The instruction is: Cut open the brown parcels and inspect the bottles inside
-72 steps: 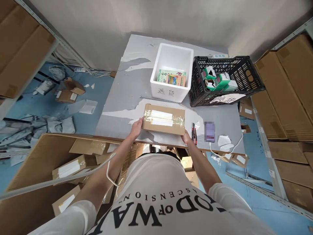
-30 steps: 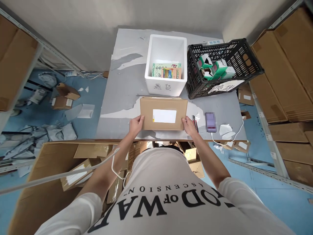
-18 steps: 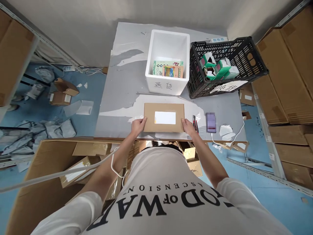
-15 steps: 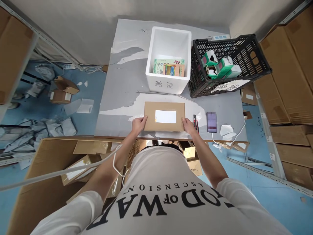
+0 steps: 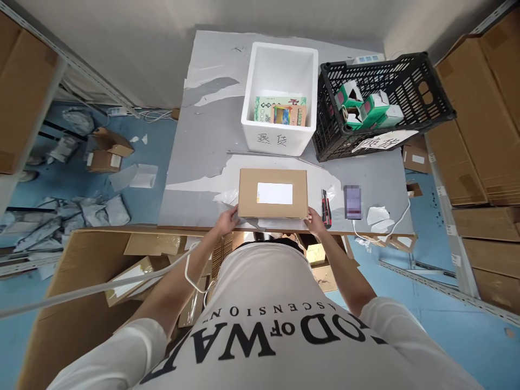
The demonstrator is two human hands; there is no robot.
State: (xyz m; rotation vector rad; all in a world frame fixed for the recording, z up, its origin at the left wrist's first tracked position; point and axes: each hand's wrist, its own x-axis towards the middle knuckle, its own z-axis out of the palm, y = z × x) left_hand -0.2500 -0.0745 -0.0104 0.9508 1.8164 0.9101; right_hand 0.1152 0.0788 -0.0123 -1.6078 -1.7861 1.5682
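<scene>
A closed brown cardboard box (image 5: 248, 189) with a white label on its top sits near the front edge of the table. My left hand (image 5: 227, 220) is at its near left corner, with curled fingers against the cardboard. At the near right corner, my right hand (image 5: 314, 222) holds the box the same way, its fingertips partly hidden by the side. Just right of that hand lies a red and black box cutter (image 5: 326, 208). A phone (image 5: 352, 202) with a white cable rests farther right.
Behind the box stand a white foam bin (image 5: 266, 140) with booklets inside and a black plastic crate (image 5: 422, 116) holding green cartons. A large open carton (image 5: 52, 303) with boxes is below the table at left. Torn paper (image 5: 378, 216) lies right of the phone.
Both hands have slid toward me along the box's sides to its near corners. The box has stayed in nearly the same place. More of the box cutter shows.
</scene>
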